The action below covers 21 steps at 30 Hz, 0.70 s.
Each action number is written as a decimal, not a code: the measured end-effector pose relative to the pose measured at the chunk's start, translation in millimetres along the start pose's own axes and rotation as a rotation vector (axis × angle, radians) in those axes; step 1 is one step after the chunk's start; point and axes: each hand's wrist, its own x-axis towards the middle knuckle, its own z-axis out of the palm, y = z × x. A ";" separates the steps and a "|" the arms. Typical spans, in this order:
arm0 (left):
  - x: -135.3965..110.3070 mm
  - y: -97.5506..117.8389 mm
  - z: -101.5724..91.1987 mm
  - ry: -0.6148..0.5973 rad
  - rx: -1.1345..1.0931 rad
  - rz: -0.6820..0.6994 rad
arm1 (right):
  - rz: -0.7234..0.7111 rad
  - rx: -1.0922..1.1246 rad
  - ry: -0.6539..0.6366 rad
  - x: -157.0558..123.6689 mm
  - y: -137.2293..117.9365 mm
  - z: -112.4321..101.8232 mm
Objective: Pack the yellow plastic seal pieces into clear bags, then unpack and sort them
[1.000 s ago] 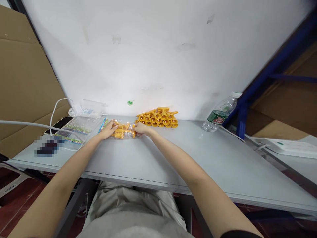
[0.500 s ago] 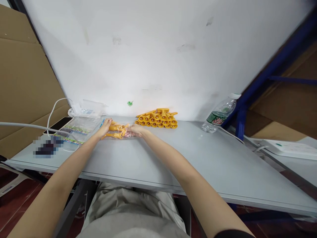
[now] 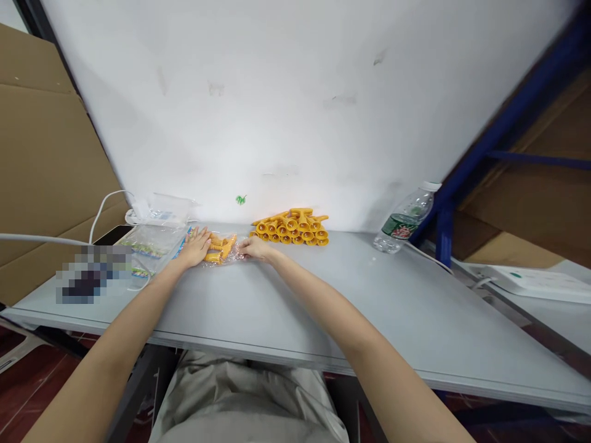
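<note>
A clear plastic bag (image 3: 213,261) with several yellow plastic toy trumpets (image 3: 227,247) in it lies on the grey table. My left hand (image 3: 196,247) rests flat over the bag's left part, fingers stretched out. At the bag's right end, my right hand (image 3: 253,248) pinches the clear plastic between its fingers. Just beyond my right hand, a stack of the same yellow trumpet-like pieces (image 3: 292,229) lies against the white wall, flared round ends facing me.
Flat printed plastic bags (image 3: 145,243) lie at the left beside a dark phone-like slab (image 3: 114,235) and white cables (image 3: 46,237). A plastic bottle (image 3: 402,223) leans at the right. A white power strip (image 3: 538,283) lies beyond the table's right side.
My left hand has gone from gripping the bag's left edge to lying flat on it. My right hand stays at the bag's right end, its fingers now drawn together on the plastic.
</note>
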 end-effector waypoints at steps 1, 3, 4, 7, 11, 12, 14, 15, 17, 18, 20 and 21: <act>-0.3 -0.2 -0.8 -0.002 0.010 -0.010 | -0.052 -0.104 0.063 0.3 -1.8 -6.5; -0.6 -0.9 -1.8 -0.003 0.020 -0.028 | -0.188 -0.318 0.237 0.7 -6.7 -21.0; -0.5 -1.4 -2.0 0.000 0.024 -0.036 | -0.259 -0.430 0.338 0.6 -9.4 -28.2; 0.3 -3.7 -0.5 0.015 0.025 -0.046 | -0.383 -0.791 0.540 -1.0 -16.1 -45.0; 1.4 -7.8 3.5 0.050 -0.017 -0.013 | -0.347 -1.252 0.449 -2.5 -15.3 -51.4; 1.6 -8.8 4.5 0.062 -0.030 -0.005 | -0.347 -1.331 0.397 -2.0 -13.2 -51.1; 2.0 -10.4 6.3 0.082 -0.057 0.003 | -0.376 -1.435 0.306 -0.1 -7.7 -49.8; 2.1 -11.0 7.1 0.091 -0.070 0.006 | -0.399 -1.468 0.272 1.2 -4.9 -49.3; 2.5 -11.9 8.4 0.107 -0.093 0.013 | -0.441 -1.517 0.225 4.2 -0.5 -48.4; 2.7 -12.3 9.0 0.113 -0.099 0.018 | -0.456 -1.538 0.216 5.8 0.8 -48.0; 3.1 -13.1 10.0 0.116 -0.105 0.023 | -0.481 -1.571 0.213 9.2 1.5 -46.9; 3.3 -13.6 10.4 0.114 -0.109 0.022 | -0.491 -1.581 0.211 11.1 1.1 -46.0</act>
